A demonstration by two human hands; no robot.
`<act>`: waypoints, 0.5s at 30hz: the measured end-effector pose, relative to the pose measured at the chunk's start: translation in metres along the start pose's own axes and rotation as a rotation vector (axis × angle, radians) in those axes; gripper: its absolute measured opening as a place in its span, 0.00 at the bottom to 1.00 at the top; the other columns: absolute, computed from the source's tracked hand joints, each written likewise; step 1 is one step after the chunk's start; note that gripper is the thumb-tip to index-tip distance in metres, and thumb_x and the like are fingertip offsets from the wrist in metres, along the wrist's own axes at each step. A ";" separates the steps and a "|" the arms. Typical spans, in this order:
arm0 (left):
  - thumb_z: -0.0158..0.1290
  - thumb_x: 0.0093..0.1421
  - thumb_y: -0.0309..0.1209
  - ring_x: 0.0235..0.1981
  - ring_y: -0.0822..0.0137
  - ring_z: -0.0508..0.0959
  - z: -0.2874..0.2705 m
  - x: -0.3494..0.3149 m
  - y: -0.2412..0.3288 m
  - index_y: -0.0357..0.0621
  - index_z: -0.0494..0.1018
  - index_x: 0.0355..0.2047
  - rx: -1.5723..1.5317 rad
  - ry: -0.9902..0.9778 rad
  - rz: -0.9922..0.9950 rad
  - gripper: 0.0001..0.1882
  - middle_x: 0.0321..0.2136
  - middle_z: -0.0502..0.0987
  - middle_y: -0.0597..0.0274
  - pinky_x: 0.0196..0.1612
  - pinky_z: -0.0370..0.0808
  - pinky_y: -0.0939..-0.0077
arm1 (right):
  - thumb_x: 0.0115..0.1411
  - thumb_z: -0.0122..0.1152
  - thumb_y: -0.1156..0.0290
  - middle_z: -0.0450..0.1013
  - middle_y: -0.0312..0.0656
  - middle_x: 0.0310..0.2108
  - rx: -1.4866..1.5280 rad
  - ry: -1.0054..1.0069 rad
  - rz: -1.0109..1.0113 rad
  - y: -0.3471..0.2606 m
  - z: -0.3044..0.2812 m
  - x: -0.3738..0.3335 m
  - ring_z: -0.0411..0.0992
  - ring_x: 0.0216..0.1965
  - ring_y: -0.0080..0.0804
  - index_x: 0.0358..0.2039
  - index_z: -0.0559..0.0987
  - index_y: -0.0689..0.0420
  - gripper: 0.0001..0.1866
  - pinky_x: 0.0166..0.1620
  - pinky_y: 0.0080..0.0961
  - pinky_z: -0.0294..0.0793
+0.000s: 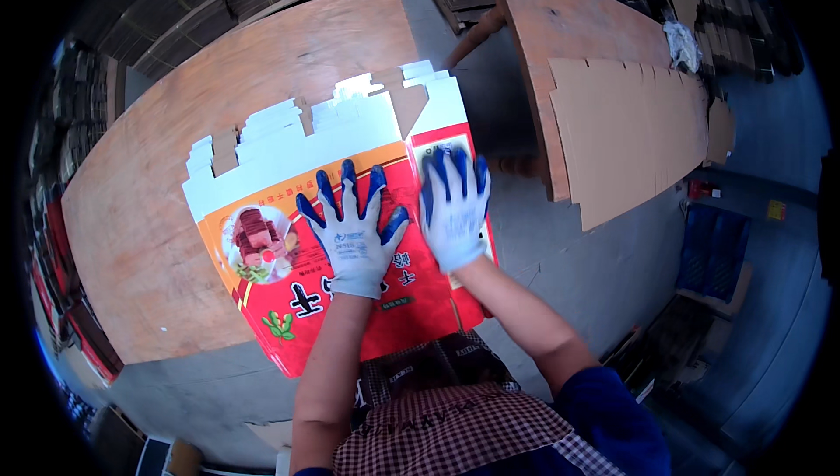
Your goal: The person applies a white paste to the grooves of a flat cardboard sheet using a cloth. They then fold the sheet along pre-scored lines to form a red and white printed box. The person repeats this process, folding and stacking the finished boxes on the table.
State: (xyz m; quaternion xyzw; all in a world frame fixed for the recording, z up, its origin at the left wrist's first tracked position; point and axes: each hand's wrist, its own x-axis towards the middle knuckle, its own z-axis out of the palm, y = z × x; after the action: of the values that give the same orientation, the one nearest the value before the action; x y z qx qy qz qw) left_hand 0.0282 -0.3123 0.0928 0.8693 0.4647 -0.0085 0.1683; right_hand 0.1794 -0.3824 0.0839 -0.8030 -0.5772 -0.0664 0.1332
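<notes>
A stack of flattened cardboard boxes (385, 213), printed red with an orange band and a food picture, lies on the near edge of a wooden table. White slotted flaps run along the stack's far side. My left hand (354, 231), in a white glove with blue fingertips, presses flat on the printed face with its fingers spread. Gloved the same way, my right hand (454, 205) rests on the stack's right side, over its red-edged panel. Its fingers are stretched out and slightly blurred. Neither hand grips anything. The surface under both palms is hidden.
The wooden table (131, 240) extends left and away from me. A second wooden table (525, 56) at the right bears a plain brown cardboard sheet (621, 126). Bundled cardboard (175, 3) is piled at the back. A blue crate (713, 248) stands at the far right.
</notes>
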 end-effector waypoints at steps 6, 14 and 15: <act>0.55 0.60 0.56 0.75 0.43 0.40 0.003 0.000 0.002 0.60 0.62 0.69 0.019 0.096 0.044 0.38 0.74 0.49 0.57 0.72 0.31 0.33 | 0.57 0.66 0.64 0.68 0.46 0.62 0.283 -0.216 -0.008 0.006 -0.041 -0.136 0.63 0.63 0.50 0.57 0.77 0.55 0.27 0.67 0.53 0.57; 0.56 0.59 0.53 0.75 0.43 0.42 0.003 0.000 0.011 0.59 0.61 0.70 0.059 0.138 0.052 0.39 0.74 0.50 0.57 0.72 0.31 0.34 | 0.49 0.69 0.37 0.57 0.60 0.68 -0.250 -0.226 0.613 0.270 -0.049 -0.058 0.56 0.68 0.60 0.70 0.56 0.64 0.59 0.70 0.52 0.52; 0.57 0.59 0.53 0.75 0.43 0.42 0.004 0.002 0.013 0.59 0.62 0.70 0.059 0.134 0.052 0.39 0.74 0.50 0.57 0.72 0.31 0.34 | 0.46 0.70 0.32 0.55 0.59 0.69 -0.120 -0.355 0.818 0.297 -0.047 -0.059 0.54 0.69 0.59 0.71 0.54 0.64 0.64 0.70 0.51 0.51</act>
State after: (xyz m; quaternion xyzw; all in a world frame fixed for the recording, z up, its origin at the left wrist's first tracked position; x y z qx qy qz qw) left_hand 0.0402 -0.3189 0.0929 0.8844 0.4516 0.0404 0.1112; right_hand 0.4435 -0.5381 0.0728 -0.9704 -0.2211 0.0974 0.0006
